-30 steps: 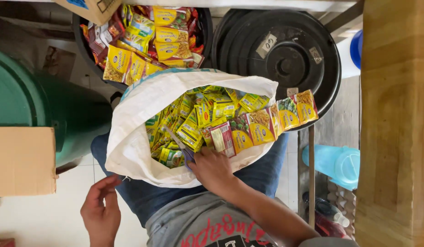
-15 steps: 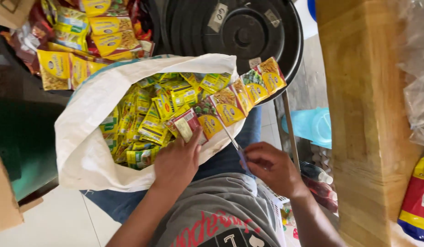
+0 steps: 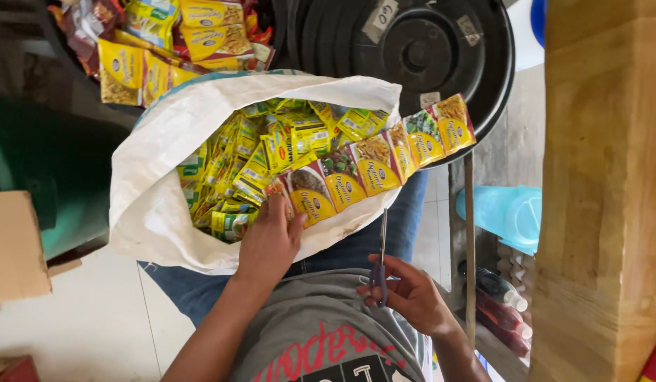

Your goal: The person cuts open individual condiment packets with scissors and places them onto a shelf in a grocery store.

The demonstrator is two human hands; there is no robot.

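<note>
A white woven sack rests on my lap, open and full of small yellow and green sachets. My left hand grips the near end of a strip of joined sachets, which runs up and right over the sack's rim. My right hand is lower right, above my grey shirt. It holds a pair of scissors with the blades pointing up toward the strip, a little short of it.
A black round lid lies beyond the sack, and a dark basin of snack packets stands at top left. A green drum and a cardboard box are left. A wooden post, a blue container and bottles are right.
A second ago my right hand held the strip and my left hand hung low at the left. Now my left hand holds the strip and my right hand holds scissors.
</note>
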